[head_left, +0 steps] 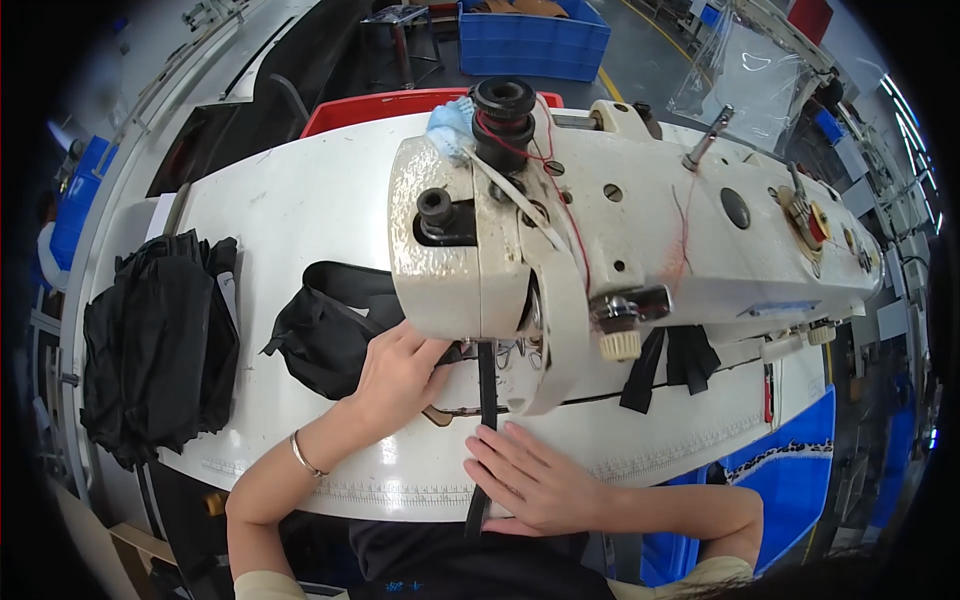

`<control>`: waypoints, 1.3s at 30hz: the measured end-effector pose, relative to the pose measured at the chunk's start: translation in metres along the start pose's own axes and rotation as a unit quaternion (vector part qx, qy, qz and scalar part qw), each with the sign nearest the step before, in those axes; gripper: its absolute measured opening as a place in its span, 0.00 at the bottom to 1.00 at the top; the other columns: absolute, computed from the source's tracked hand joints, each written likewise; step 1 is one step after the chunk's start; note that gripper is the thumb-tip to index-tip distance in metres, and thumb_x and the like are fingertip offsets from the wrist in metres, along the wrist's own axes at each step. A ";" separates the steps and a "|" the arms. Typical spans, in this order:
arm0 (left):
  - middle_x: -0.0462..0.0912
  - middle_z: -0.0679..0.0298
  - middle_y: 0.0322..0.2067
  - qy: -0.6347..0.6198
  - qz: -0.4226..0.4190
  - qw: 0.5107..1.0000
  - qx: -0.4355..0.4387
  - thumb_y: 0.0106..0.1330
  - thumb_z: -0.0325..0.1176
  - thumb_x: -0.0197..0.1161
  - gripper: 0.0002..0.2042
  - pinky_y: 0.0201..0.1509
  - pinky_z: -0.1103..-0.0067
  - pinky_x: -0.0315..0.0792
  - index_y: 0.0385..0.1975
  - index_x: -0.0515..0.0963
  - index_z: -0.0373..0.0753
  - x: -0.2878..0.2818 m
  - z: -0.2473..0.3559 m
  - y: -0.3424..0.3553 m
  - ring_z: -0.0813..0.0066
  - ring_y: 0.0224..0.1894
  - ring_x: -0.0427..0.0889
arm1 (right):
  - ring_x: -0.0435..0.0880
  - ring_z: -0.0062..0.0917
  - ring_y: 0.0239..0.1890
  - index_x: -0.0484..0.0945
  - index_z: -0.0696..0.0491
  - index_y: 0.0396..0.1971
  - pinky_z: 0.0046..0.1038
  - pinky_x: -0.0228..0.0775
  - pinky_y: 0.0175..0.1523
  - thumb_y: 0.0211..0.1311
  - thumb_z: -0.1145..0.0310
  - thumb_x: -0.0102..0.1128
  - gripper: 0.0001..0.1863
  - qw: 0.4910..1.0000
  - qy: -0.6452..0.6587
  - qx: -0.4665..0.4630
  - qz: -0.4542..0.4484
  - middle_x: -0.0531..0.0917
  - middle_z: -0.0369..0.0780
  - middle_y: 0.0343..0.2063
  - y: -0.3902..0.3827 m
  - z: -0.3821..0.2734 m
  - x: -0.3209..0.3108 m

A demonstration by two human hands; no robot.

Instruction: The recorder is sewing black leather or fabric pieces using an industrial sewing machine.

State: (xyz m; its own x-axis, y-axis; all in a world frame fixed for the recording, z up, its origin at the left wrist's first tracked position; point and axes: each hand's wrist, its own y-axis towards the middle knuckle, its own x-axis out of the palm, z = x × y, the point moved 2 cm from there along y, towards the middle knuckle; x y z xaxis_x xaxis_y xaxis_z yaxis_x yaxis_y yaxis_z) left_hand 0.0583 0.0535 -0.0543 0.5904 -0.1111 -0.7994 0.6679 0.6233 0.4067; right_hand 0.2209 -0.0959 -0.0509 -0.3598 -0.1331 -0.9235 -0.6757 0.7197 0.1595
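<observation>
Where sewing machine (650,225) obstructs, left hand (398,375) grip unclear; right hand (538,487) flat on black strip (488,388).

A white sewing machine (660,220) stood across the table (270,225), red thread (575,225) running down its head. By its needle area, the left hand (398,372), bent at the knuckles, rested on a looped black fabric piece (325,350), its fingertips partly hidden. The right hand (535,485) lay nearly flat, its fingers (508,452) reaching over a narrow black strip (488,385) that ran from the needle area to the table's front edge. A pile of black fabric (165,345) sat at the left; short black pieces (643,375) lay beneath the machine's arm. A blue bin (800,480) stood at lower right, a blue crate (535,45) beyond the table.
</observation>
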 end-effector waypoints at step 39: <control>0.80 0.56 0.38 0.014 -0.074 0.997 0.036 0.39 0.25 0.65 0.18 0.43 0.64 0.74 0.36 0.80 0.35 0.007 0.017 -0.017 0.57 0.40 0.80 | 0.77 0.43 0.42 0.78 0.59 0.21 0.49 0.67 0.46 0.31 0.65 0.59 0.14 0.919 -0.292 -0.156 0.215 0.79 0.56 0.35 0.082 0.008 0.098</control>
State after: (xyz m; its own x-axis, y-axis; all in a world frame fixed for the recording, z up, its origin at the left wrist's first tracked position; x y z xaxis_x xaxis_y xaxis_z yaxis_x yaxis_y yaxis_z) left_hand 0.0591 0.0290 -0.0592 0.4710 -0.1748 -0.8647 0.7776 0.5450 0.3134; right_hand 0.1356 -0.0445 -0.1306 -0.2922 0.5712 -0.7670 -0.7355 0.3784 0.5620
